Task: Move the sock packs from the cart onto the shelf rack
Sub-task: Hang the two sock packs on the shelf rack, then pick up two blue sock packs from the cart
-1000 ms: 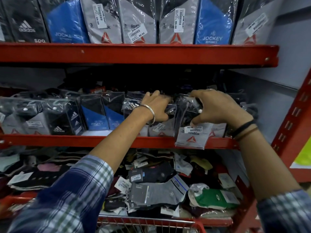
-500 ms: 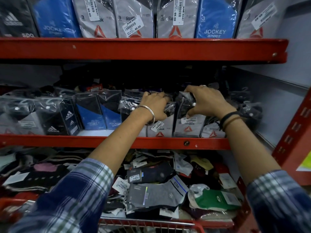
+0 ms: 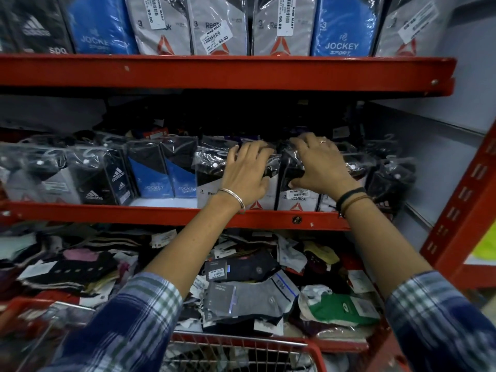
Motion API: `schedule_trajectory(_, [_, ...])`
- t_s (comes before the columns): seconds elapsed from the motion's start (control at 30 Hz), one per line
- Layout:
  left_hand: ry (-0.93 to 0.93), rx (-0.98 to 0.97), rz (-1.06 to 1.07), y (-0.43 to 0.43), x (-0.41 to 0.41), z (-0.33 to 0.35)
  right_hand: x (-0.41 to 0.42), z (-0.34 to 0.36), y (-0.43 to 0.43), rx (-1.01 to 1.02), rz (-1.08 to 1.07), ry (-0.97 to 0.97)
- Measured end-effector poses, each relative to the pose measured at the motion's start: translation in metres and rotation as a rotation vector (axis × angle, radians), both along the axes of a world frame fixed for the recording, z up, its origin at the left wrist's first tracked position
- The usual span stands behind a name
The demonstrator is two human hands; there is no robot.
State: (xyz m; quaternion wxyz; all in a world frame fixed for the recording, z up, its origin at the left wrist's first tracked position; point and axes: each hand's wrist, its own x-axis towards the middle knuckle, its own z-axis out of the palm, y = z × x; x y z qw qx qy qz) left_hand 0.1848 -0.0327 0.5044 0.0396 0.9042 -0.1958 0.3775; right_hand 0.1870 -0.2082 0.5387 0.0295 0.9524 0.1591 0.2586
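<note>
Head view: left hand (image 3: 248, 173) spread flat against upright Reebok sock packs (image 3: 294, 183) at middle shelf (image 3: 161, 214) front edge; right hand (image 3: 319, 165) gripping one pack's top. Red cart (image 3: 241, 345) rim below.

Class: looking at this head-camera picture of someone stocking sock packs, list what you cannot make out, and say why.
- Red wire cart: contents cut off by the bottom edge.
- Back of the middle red metal shelf: lost in shadow.
- Grey-and-black plastic-wrapped sock pack: upper part covered by the right hand.
- Left hand fingers: grip unclear.
</note>
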Motion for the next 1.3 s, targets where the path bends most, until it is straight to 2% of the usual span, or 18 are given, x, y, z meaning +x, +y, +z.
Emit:
schedule_trajectory(0.07, [-0.104,-0.066,-0.095,0.006,-0.015,-0.009,-0.017,-0.011,0.007,0.087,0.066,-0.143])
schedule_trajectory(0.13, [-0.136,-0.138,-0.179,0.014,-0.032,-0.021,-0.037,-0.024,0.018,0.182,0.143,-0.197])
schedule_trajectory(0.27, [-0.076,-0.262,-0.234,0.037,-0.069,-0.054,-0.078,-0.058,0.045,0.349,0.251,-0.062])
schedule_trajectory(0.4, [0.023,-0.317,-0.243,0.071,-0.097,-0.108,-0.103,-0.106,0.073,0.410,0.269,0.099])
schedule_trajectory(0.6, [0.352,-0.366,-0.229,0.121,-0.131,-0.208,-0.133,-0.202,0.116,0.447,0.252,0.478])
schedule_trajectory(1.03, [1.030,-0.295,-0.111,0.201,-0.181,-0.398,-0.165,-0.391,0.187,0.434,0.120,1.051])
schedule_trajectory(1.2, [1.290,-0.123,0.028,0.220,-0.180,-0.477,-0.160,-0.458,0.199,0.322,0.056,1.259])
schedule_trajectory(1.3, [1.452,-0.017,0.092,0.226,-0.178,-0.513,-0.154,-0.498,0.204,0.322,0.007,1.382])
